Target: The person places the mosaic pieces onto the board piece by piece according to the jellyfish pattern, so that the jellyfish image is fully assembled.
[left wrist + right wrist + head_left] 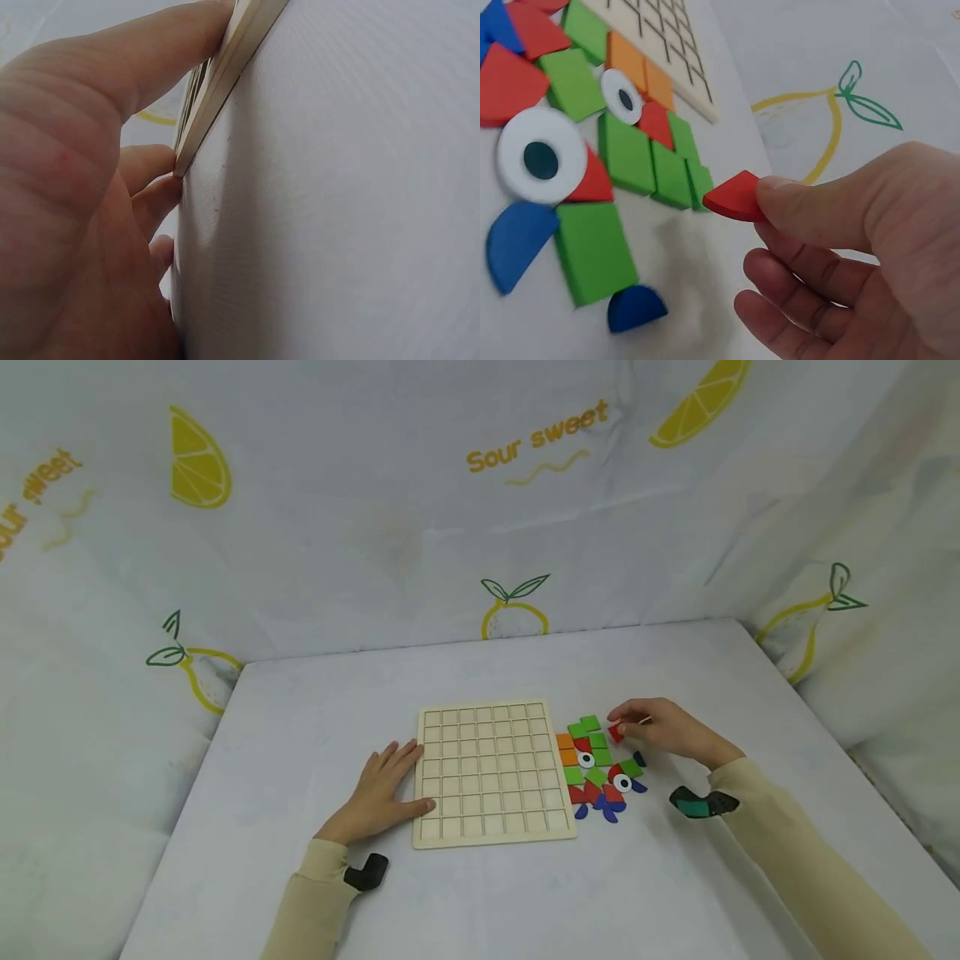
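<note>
My left hand rests with fingers spread at the left edge of a pale wooden grid board. Its thumb and fingertips touch the board's side in the left wrist view. The board's square cells hold no pieces. Between thumb and forefinger my right hand pinches a red quarter-round piece, raised above the table at the right of the loose pieces. Its other fingers curl loosely beneath. Near it lie green squares, a white ring with a dark centre and a blue half-round piece.
Several more loose pieces lie close along the board's right edge, among them orange pieces and blue petal shapes. A white cloth printed with lemons covers the table and hangs as a backdrop behind and at the sides.
</note>
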{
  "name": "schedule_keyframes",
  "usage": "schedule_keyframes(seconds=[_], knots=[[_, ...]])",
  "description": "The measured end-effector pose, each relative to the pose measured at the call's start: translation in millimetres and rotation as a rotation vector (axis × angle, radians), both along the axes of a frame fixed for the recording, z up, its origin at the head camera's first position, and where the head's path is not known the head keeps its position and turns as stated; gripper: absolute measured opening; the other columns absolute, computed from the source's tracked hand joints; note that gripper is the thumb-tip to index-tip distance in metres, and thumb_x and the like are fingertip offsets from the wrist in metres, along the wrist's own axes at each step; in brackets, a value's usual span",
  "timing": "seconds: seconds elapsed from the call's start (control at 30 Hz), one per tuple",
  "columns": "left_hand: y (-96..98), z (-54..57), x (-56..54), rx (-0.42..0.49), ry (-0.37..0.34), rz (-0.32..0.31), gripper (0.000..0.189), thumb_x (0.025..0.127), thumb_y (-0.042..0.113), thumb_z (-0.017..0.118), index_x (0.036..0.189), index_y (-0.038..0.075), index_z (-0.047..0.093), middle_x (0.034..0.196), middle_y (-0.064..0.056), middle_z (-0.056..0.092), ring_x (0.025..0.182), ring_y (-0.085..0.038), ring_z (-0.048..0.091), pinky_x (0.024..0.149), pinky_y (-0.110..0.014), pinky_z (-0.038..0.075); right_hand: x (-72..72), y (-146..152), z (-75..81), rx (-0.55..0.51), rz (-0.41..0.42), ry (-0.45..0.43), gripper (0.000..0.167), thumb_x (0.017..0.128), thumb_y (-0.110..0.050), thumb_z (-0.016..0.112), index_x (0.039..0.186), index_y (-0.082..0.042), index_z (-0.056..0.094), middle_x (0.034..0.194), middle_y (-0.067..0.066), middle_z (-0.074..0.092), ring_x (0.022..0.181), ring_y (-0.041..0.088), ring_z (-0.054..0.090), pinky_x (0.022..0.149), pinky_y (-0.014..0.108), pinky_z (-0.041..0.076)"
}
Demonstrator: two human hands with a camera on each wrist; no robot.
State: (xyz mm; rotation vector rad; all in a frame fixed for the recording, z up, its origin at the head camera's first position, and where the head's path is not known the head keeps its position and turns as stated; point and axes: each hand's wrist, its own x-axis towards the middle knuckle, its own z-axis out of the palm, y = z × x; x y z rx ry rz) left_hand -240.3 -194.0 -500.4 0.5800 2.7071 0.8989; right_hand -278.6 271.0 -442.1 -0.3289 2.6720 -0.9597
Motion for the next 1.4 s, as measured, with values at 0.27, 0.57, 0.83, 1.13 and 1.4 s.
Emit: schedule_keyframes(seconds=[0.27,0.57,0.83,1.13,1.4], knots=[[0.5,0.6,3.0,0.016,0.023,0.003,0.091,0.089,0.047,0.073,0.159,0.008,0.031,0.168,-0.014,0.025,0.157,-0.042,0.01,0.126,-0.063,0.0,-13.1,-13,12.7,-0.053,-0.005,0.048,0.025,0.103,-0.015,0.058,0.121,-0.003,0.07,0.117,0.014,0.072,0.105,0.027,0.062,0.091,0.037,0.055],[0.3,0.7,1.1,-0.025,-0.023,0.003,0.09,0.092,0.047,0.071,0.161,0.011,0.027,0.171,-0.01,0.02,0.159,-0.039,0.006,0.127,-0.061,-0.003,-28.0,-31,21.4,-0.111,-0.072,0.017,0.029,0.103,-0.022,0.058,0.125,-0.005,0.066,0.121,0.014,0.07,0.112,0.031,0.059,0.101,0.05,0.051],[1.1,0.4,1.7,-0.018,-0.017,0.007,0.09,0.091,0.048,0.072,0.161,0.01,0.028,0.17,-0.011,0.021,0.159,-0.04,0.006,0.127,-0.062,-0.002,-41.0,-44,24.8,-0.164,-0.064,0.032,0.031,0.104,-0.021,0.057,0.128,-0.003,0.066,0.122,0.015,0.071,0.107,0.032,0.062,0.098,0.049,0.053],[-0.2,-4.2,1.4,-0.039,-0.039,0.007,0.092,0.091,0.05,0.07,0.162,0.013,0.024,0.171,-0.008,0.017,0.16,-0.036,0.002,0.128,-0.059,-0.004,-47.1,-61,24.1,-0.218,-0.042,-0.002,0.032,0.103,-0.024,0.061,0.124,-0.001,0.066,0.114,0.015,0.072,0.095,0.035,0.063,0.089,0.045,0.056],[0.0,-1.5,0.7,-0.032,-0.041,0.008,0.092,0.091,0.049,0.07,0.162,0.013,0.024,0.171,-0.008,0.017,0.16,-0.035,0.002,0.128,-0.059,-0.005,-55.0,-73,21.5,-0.208,-0.019,0.015,0.03,0.103,-0.022,0.06,0.123,-0.001,0.068,0.111,0.014,0.071,0.093,0.037,0.06,0.086,0.045,0.055]])
